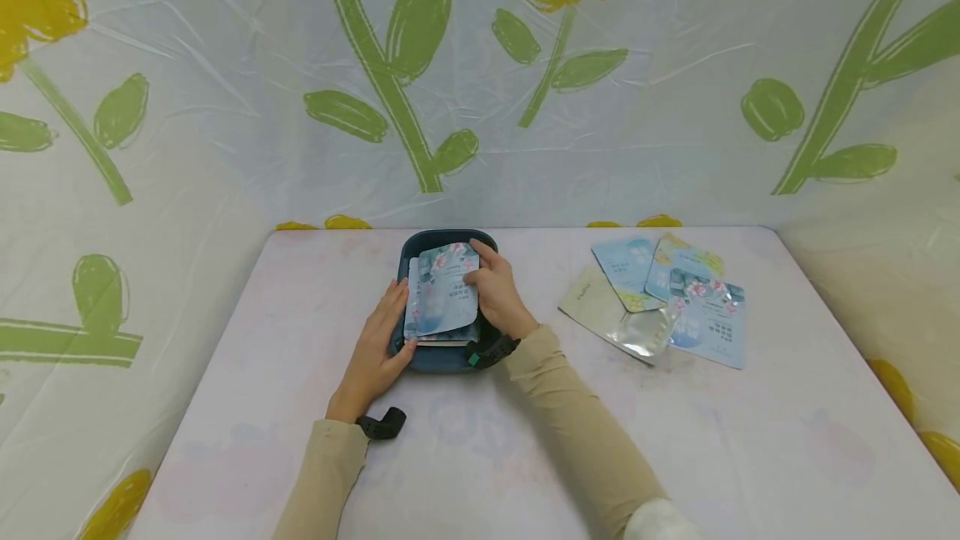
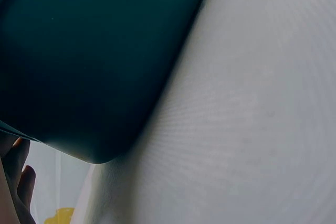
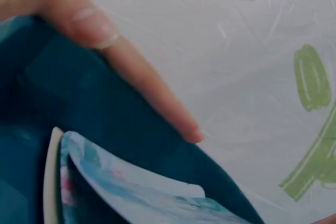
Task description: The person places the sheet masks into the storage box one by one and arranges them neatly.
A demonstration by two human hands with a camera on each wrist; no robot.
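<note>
A dark teal bin [image 1: 435, 362] stands on the table, with flat sheet-mask sachets inside it. My right hand [image 1: 501, 294] pinches the right edge of a pale blue sachet [image 1: 450, 290] with pink flowers, over the bin. Beneath it, another blue sachet [image 1: 411, 307] shows along the left side. The bin's left side has my left hand [image 1: 378, 336] against it, fingers stretched along the wall. In the right wrist view, a cream edge [image 3: 51, 177] and floral sachets [image 3: 136, 182] stand within the bin. The left wrist view is mostly filled by the bin's outer wall [image 2: 94, 66].
Right of the bin lie several overlapping sachets: a silver-beige one [image 1: 600, 307], a blue one [image 1: 622, 261], a blue-yellow one [image 1: 682, 261] and a floral one [image 1: 716, 332]. The table's [image 1: 480, 457] back edge meets a flower-printed cloth [image 1: 675, 123].
</note>
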